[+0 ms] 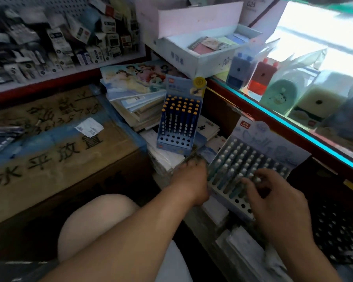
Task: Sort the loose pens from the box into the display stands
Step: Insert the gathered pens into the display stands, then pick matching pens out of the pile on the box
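Pale grey-blue cardboard forms the nearer display stand (261, 135), tilted back on stacked papers and filled with rows of white-capped pens (240, 159). The right hand (277, 202) comes in from the lower right, wrist raised and fingers bent down, their tips on the caps in the near rows. Blur hides whether it pinches a pen. The left hand (189, 178) reaches forward, back upward, its forearm passing a bare knee (94, 220), fingers curved at the stand's left edge; its grip cannot be told. A darker blue stand (177, 88) of yellow-tipped pens (181, 106) stands behind on stacked notebooks (130, 110), apart from both hands.
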A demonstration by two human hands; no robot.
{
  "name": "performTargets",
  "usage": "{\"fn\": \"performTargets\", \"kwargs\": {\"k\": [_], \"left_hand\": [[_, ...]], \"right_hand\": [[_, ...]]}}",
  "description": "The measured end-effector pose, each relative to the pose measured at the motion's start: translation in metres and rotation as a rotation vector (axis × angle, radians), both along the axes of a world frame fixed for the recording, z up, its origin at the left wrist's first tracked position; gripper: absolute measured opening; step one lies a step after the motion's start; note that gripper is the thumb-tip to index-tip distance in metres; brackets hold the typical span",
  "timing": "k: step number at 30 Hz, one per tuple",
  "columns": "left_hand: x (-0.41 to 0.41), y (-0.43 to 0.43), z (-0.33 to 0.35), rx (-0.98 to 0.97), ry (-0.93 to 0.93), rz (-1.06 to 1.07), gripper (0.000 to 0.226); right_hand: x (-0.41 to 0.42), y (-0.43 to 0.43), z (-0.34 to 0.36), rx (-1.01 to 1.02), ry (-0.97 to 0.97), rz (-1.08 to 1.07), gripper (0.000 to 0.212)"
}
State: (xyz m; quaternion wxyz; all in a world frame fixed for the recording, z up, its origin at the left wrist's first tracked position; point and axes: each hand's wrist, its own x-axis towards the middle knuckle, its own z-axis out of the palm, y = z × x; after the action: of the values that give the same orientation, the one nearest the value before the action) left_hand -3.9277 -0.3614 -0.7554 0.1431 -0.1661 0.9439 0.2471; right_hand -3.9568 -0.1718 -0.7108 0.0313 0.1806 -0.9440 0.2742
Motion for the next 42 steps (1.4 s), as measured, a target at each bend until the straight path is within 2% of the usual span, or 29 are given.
{"fn": "performTargets", "kwargs": {"k": [2,4,6,9,12,14,17,19,23,27,33,38,42], "left_hand": [[0.001,-0.019,0.026,0.007,0.081,0.063,0.052],[0.009,-0.047,0.051,0.020,0.165,0.128,0.041],[0.027,-0.079,0.073,0.016,0.233,0.192,0.045],[0.074,-0.128,0.089,-0.060,0.263,0.292,0.061],[0.133,-0.167,0.088,-0.104,0.213,0.457,0.069],[0.171,-0.190,0.082,-0.103,0.182,0.560,0.065],[0.221,-0.227,0.072,-0.103,0.148,0.695,0.057],[0.249,-0.250,0.067,-0.139,0.167,0.819,0.066],[0.287,-0.286,0.051,-0.270,0.114,1.046,0.096],[0.300,-0.309,0.029,-0.318,0.026,1.079,0.107],[0.285,-0.339,-0.008,-0.335,0.011,1.100,0.105],[0.279,-0.363,-0.022,-0.402,0.084,1.061,0.089],[0.271,-0.360,-0.030,-0.465,0.109,0.998,0.078]], "right_hand": [[0.003,-0.009,0.016,-0.044,-0.019,0.074,0.010],[0.007,-0.032,0.035,-0.085,-0.081,0.219,0.013],[0.010,-0.066,0.049,-0.077,-0.104,0.381,0.003],[0.015,-0.130,0.054,-0.023,-0.132,0.588,0.005],[0.026,-0.201,0.046,0.034,-0.138,0.827,0.021],[0.041,-0.245,0.042,0.103,-0.181,0.970,0.037],[0.067,-0.302,0.036,0.138,-0.213,1.148,0.047],[0.081,-0.339,0.027,0.159,-0.181,1.253,0.061],[0.095,-0.413,0.000,0.330,-0.105,1.335,0.090],[0.099,-0.484,-0.020,0.367,-0.116,1.363,0.101],[0.112,-0.567,-0.046,0.374,0.003,1.460,0.095],[0.111,-0.611,-0.058,0.409,0.119,1.543,0.080],[0.106,-0.615,-0.069,0.395,0.201,1.602,0.069]]}}
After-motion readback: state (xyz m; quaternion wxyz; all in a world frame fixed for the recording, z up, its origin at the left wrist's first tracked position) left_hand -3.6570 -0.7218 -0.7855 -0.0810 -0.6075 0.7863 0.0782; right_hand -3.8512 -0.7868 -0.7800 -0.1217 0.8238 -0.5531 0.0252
